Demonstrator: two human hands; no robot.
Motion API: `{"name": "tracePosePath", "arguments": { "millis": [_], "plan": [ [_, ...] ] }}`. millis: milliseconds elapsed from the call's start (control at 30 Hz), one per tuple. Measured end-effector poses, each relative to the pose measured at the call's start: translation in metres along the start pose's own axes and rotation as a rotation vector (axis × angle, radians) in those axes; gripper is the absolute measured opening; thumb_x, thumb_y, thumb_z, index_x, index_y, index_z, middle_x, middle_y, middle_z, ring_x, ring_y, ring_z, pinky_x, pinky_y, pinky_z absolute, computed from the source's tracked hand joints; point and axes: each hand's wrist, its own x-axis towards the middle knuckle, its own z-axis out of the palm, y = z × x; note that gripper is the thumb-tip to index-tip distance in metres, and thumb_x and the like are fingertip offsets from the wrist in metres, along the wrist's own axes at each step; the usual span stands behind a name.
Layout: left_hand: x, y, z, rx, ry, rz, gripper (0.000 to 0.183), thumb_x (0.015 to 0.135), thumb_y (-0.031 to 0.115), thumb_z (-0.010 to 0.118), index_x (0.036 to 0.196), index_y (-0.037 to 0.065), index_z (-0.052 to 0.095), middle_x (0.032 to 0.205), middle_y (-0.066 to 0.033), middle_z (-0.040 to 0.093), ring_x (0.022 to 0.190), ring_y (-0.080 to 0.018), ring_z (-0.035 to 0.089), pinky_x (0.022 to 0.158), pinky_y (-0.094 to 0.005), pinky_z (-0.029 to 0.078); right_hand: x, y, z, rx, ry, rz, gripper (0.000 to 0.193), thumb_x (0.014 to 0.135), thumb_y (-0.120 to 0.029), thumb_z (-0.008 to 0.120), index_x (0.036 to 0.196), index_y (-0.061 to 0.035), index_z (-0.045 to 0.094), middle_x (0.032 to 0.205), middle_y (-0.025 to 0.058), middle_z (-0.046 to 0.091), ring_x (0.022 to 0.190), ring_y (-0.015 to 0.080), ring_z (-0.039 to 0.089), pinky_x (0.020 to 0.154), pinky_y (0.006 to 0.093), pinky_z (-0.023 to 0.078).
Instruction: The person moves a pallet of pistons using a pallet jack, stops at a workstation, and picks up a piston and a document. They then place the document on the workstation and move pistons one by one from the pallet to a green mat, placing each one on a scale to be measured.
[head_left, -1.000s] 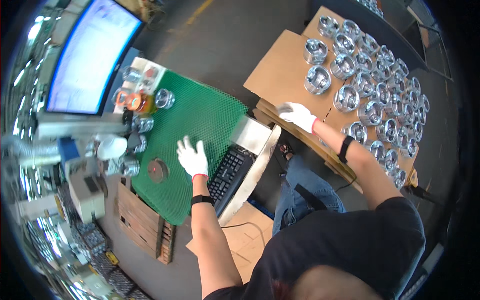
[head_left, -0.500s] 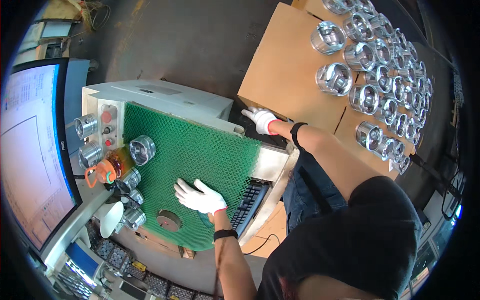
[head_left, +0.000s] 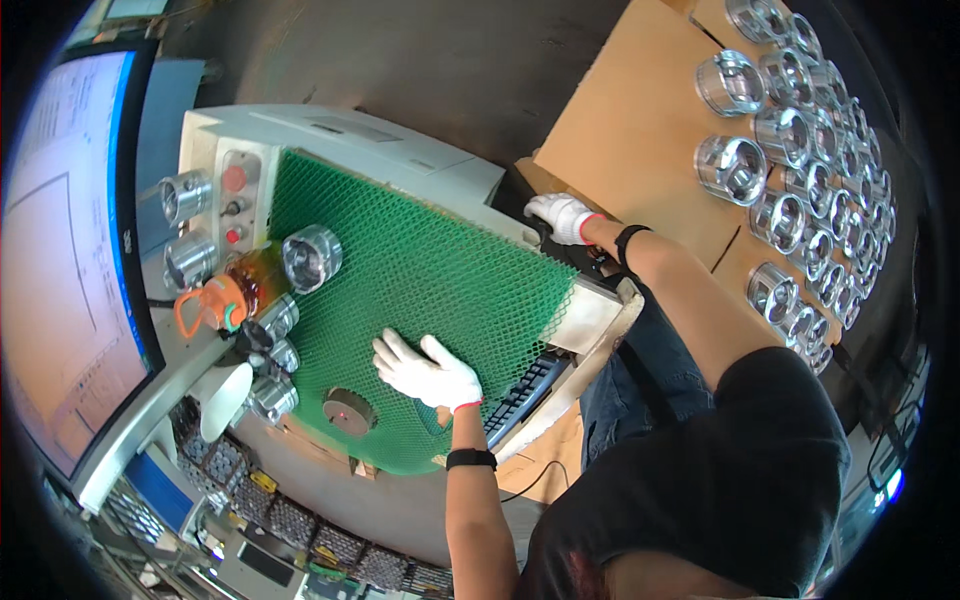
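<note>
My left hand (head_left: 430, 373), in a white glove, lies flat with its fingers spread on a green mesh mat (head_left: 430, 270). It seems to hold nothing. My right hand (head_left: 563, 217), also gloved, is beyond the mat's right edge, in the dark gap beside the cardboard. Its fingers curl downward over something dark that I cannot make out. A metal piston (head_left: 312, 258) stands on the far part of the mat. Left of my left hand sits a dark round disc (head_left: 350, 411). A keyboard (head_left: 525, 390) shows partly under the mat's near edge.
Many shiny pistons (head_left: 731, 168) stand on cardboard (head_left: 620, 130) at the right. A drink bottle with an orange lid (head_left: 215, 303) stands among more pistons (head_left: 190, 258) near the monitor (head_left: 75, 260). Red buttons (head_left: 234, 179) sit on a panel beside the mat.
The view has shifted, so the desk sits higher and further right. The fingers of my right hand, stretched out before, are now bent downward. My left hand stays spread on the mat.
</note>
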Motion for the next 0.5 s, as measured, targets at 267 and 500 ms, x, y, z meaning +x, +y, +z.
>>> {"name": "tracePosePath", "arguments": {
  "millis": [267,500],
  "plan": [
    [-0.008,0.025,0.000,-0.039,-0.049,-0.044,0.055,0.092,0.035,0.050,0.134,-0.001,0.051,0.139,-0.0279,0.047,0.125,-0.0483,0.042,0.108,-0.0571,0.031,-0.038,0.013,-0.030,-0.211,-0.140,0.187,0.050,0.070,-0.006,0.071,0.119,-0.0055,0.058,0.115,0.0198,0.065,0.106,0.0364,0.064,0.090,0.0434,0.052],
    [-0.002,0.035,0.012,-0.051,-0.024,-0.018,0.054,0.091,0.033,0.051,0.133,-0.001,0.051,0.138,-0.0268,0.047,0.124,-0.0464,0.042,0.109,-0.0551,0.029,-0.082,0.003,-0.052,-0.455,-0.033,0.150,0.028,0.070,-0.006,0.061,0.098,-0.0036,0.064,0.098,0.0200,0.069,0.095,0.0355,0.068,0.083,0.0431,0.053]
  ]
}}
